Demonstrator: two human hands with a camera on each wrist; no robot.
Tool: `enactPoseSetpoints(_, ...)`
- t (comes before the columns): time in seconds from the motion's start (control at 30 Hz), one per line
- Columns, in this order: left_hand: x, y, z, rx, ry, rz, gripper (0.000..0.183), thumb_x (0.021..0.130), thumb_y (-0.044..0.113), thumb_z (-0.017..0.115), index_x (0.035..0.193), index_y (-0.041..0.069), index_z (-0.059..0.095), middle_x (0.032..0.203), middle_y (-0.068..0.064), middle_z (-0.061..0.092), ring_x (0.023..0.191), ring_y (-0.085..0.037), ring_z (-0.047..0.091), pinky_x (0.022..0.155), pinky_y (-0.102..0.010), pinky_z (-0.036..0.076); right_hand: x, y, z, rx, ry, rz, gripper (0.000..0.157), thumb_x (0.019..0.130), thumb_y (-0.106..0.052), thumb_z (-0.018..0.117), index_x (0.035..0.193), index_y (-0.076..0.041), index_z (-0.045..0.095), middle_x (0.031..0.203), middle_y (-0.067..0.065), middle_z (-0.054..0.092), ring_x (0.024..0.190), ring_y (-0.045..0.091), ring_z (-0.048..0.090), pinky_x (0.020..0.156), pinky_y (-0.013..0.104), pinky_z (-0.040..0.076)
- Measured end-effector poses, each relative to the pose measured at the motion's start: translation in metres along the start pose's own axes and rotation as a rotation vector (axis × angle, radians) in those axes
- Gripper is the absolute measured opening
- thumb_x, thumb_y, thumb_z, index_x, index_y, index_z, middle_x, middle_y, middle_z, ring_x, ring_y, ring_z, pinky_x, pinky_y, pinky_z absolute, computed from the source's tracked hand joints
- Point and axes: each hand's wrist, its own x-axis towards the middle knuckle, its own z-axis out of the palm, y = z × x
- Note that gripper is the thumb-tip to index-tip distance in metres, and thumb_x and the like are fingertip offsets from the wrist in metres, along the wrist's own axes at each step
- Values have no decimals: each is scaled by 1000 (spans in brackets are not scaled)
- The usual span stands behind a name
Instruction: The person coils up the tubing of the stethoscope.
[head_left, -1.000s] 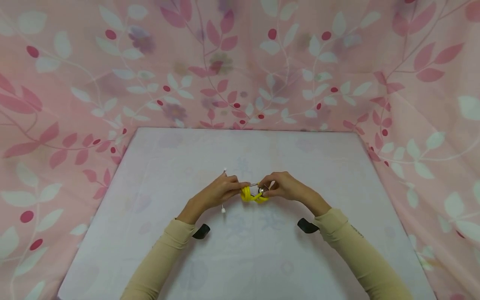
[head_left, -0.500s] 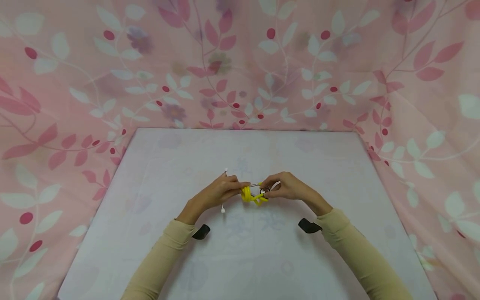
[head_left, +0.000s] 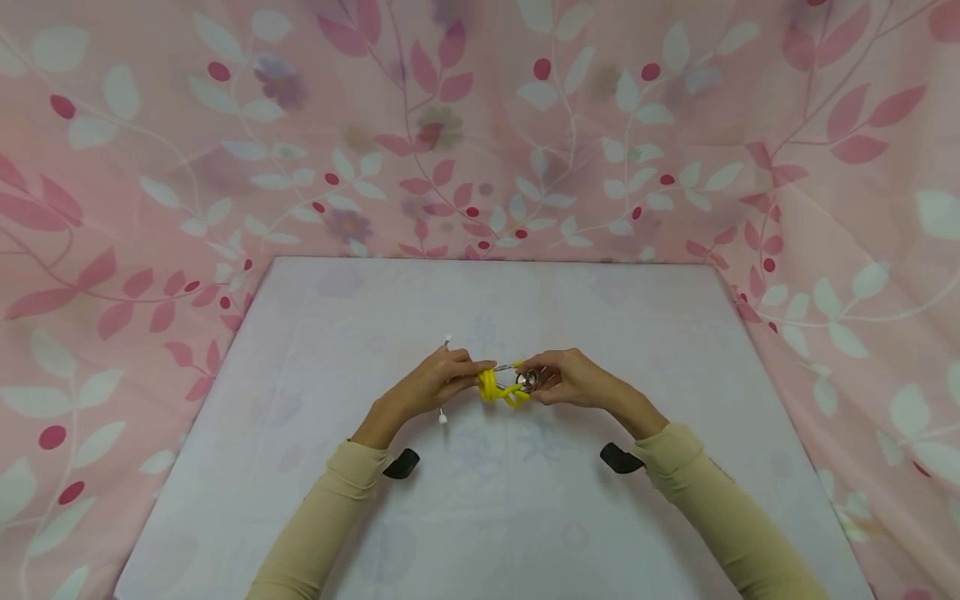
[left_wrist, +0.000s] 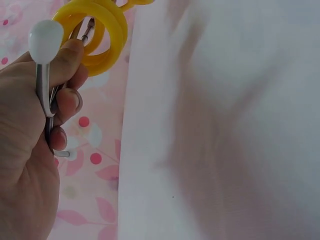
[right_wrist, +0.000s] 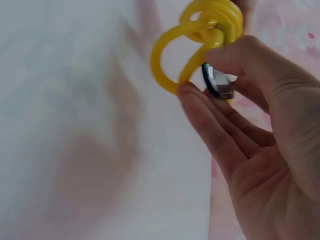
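A stethoscope is held between both hands above the table, its yellow tubing [head_left: 489, 385] wound in several coils around the metal ear tubes. My left hand [head_left: 441, 382] grips the ear tubes near the white ear tips. One white ear tip [left_wrist: 46, 41] stands up beside the thumb in the left wrist view. In my right hand [head_left: 572, 377], thumb and fingertips pinch the end of the tubing by the chrome chest piece [right_wrist: 216, 82]. A loose loop of tubing [right_wrist: 159, 59] hangs out beside the fingers in the right wrist view. The fingers partly cover the chest piece.
A table [head_left: 480, 517] with a pale cloth lies under the hands. Pink leaf-patterned curtain [head_left: 480, 125] surrounds its back and sides. Black wrist mounts [head_left: 402, 463] stick out below both sleeves.
My right hand has shifted slightly at the chest piece, its fingers changing place around it. The coils and my left hand have moved a little to the left.
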Motion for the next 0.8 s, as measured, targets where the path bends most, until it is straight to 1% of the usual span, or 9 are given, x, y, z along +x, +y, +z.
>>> enactPoseSetpoints(0.1,0,-1,0,-7,1,1,43,87,10,73,129,18,67,86,8,62,71,-4,43,70,-24,31,0,2,2,-10,25,-44,40,88,-10,73,124,2,62,105,9,71,87,15,70,79,32,58)
enactPoseSetpoints(0.17,0,-1,0,-24,1,1,43,87,9,73,129,17,67,86,8,62,71,-4,44,71,-25,31,-1,2,3,-17,40,-44,40,86,-10,75,123,0,63,105,8,71,86,13,70,80,34,58)
enactPoseSetpoints(0.33,1,-1,-1,-61,5,-9,43,87,8,73,129,15,67,87,8,62,71,-4,46,73,-27,33,0,3,2,-27,85,-43,38,82,-10,79,118,-9,66,102,4,71,83,10,69,78,30,58)
enactPoseSetpoints(0.4,2,-1,-2,-65,7,-11,43,86,8,74,128,15,67,87,8,62,71,-3,46,73,-28,33,1,6,4,-31,97,-56,37,82,-10,79,117,-11,66,100,3,71,82,10,69,78,28,58)
enactPoseSetpoints(0.47,1,0,-2,-69,7,-12,43,85,6,74,127,15,68,86,8,62,71,-3,46,73,-29,33,2,8,6,-46,101,-77,36,82,-12,80,115,-11,66,99,3,70,82,9,68,77,29,58)
enactPoseSetpoints(0.6,1,0,-1,-64,14,0,40,86,9,74,126,13,69,86,7,63,70,-2,46,72,-27,31,2,9,9,-95,108,-96,35,82,-15,80,113,-11,65,98,1,70,81,10,66,75,30,58)
enactPoseSetpoints(0.8,1,0,1,-69,30,14,40,86,10,74,125,11,69,86,6,64,70,-3,48,72,-27,31,-1,3,6,-119,89,-88,34,84,-16,78,116,-9,68,101,0,70,85,11,68,78,31,58)
